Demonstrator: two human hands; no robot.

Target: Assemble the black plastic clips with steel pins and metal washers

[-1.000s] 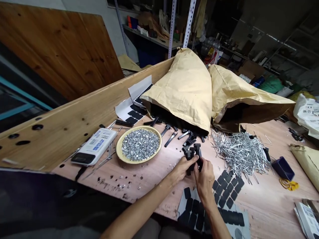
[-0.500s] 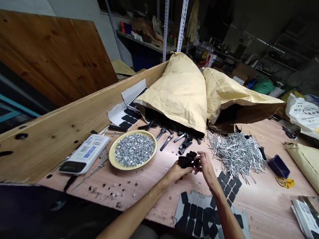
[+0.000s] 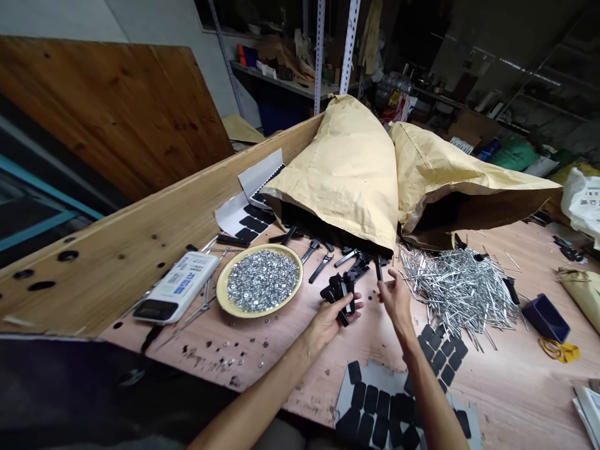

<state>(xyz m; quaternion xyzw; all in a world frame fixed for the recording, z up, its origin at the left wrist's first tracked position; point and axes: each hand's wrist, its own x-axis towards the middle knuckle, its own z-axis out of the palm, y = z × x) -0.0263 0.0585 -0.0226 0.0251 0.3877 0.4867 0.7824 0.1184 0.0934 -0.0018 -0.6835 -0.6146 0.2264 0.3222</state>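
My left hand (image 3: 325, 323) is closed around a small bunch of black plastic clamp-like parts (image 3: 338, 294), which stick out in several directions between thumb and fingers. To its right, my right hand (image 3: 397, 303) pinches the lower end of a single black plastic part (image 3: 379, 269); its upper end reaches the mouth of the large paper sack (image 3: 342, 169). More loose black parts (image 3: 359, 264) lie in front of that sack, just beyond my left hand. A yellow bowl (image 3: 221, 302) full of small metal nuts stands left of my left hand.
Right of my right hand lies a heap of metal rods (image 3: 462, 290), with a dark blue scoop (image 3: 547, 317) beyond. Black adhesive pads on a backing sheet (image 3: 344, 400) lie near me. A second open sack (image 3: 450, 162) and a white device (image 3: 178, 287) flank the work area.
My hands, together before, have moved apart. The bunch stays in my left hand, its fingers now more spread. My right hand has moved to a black part by the sack mouth. The view has shifted slightly.
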